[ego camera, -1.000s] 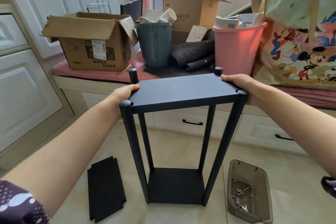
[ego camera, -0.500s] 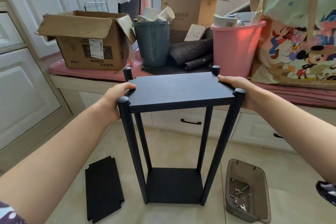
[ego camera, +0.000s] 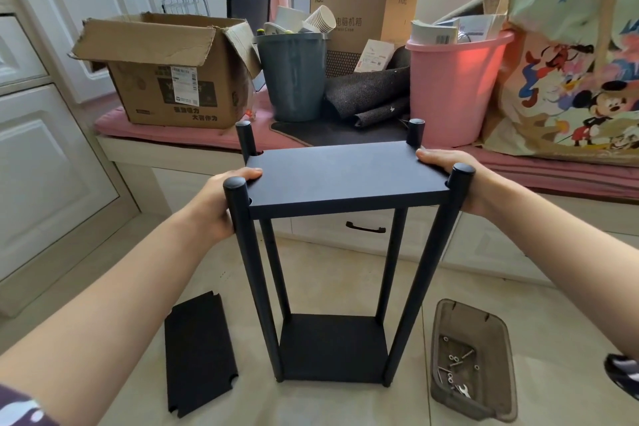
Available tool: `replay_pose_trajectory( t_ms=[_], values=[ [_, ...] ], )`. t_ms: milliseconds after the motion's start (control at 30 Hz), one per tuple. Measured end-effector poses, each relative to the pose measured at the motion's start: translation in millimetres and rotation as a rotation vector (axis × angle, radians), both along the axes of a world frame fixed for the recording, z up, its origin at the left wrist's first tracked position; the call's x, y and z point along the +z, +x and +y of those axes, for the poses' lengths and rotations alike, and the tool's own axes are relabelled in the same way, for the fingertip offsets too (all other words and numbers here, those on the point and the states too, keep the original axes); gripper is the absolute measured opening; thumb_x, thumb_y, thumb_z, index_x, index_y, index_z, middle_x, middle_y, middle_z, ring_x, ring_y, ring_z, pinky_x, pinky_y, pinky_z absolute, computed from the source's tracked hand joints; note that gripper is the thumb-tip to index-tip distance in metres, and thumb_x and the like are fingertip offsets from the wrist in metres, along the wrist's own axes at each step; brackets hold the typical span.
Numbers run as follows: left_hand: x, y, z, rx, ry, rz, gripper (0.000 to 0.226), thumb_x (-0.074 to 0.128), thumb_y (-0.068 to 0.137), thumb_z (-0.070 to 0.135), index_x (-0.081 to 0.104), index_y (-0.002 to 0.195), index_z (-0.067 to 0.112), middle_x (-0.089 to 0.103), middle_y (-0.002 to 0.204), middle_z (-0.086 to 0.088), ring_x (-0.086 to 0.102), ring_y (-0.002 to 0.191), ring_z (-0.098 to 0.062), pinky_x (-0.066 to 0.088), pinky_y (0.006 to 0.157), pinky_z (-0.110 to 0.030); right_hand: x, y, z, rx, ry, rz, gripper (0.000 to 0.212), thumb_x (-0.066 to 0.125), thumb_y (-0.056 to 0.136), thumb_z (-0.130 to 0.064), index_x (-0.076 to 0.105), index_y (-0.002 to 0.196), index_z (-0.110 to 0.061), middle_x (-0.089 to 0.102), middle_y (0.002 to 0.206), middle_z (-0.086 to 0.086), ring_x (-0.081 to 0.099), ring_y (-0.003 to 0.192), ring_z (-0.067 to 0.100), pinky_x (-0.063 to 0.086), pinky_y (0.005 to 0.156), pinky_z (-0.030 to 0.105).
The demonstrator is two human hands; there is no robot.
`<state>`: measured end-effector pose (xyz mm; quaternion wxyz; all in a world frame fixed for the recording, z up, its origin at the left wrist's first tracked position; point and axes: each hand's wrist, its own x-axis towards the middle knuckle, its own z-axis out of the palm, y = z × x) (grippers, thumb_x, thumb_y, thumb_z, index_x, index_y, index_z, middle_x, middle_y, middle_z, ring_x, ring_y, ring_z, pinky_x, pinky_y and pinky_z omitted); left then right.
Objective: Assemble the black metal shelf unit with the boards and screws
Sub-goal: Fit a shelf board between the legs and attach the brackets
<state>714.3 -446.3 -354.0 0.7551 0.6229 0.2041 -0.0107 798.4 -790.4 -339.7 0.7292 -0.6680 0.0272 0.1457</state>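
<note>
left hand [ego camera: 221, 199] and right hand [ego camera: 446, 171] grip the top board's [ego camera: 345, 180] short ends, its long axis level between four posts.

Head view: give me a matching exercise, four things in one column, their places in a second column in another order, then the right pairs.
Things:
1. spare board
2. tray
3. top board
4. pink bin

Places:
A. held between both hands, up among the posts
B. flat on the floor, left of the shelf
C. on the window seat behind the shelf
D. on the floor, right of the shelf, screws inside

Pairs: 1-B, 2-D, 3-A, 4-C
</note>
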Motion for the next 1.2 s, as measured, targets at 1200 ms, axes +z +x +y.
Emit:
replay_pose_trajectory(
  t_ms=[1200],
  values=[
    [-100,-4,-1,-0.07,-0.054,0.025,0.038,0.07,0.086,0.036,0.057,0.118,0.02,0.067,0.111,-0.012,0.075,0.077,-0.02,0.057,0.053,-0.027,-125,2,5,-0.123,-0.125,0.122,0.049,0.066,0.086,-0.052,0.06,0.108,-0.009,0.07,0.093,0.01,0.071,0.055,0.017,0.051,0.042,0.024]
  ],
)
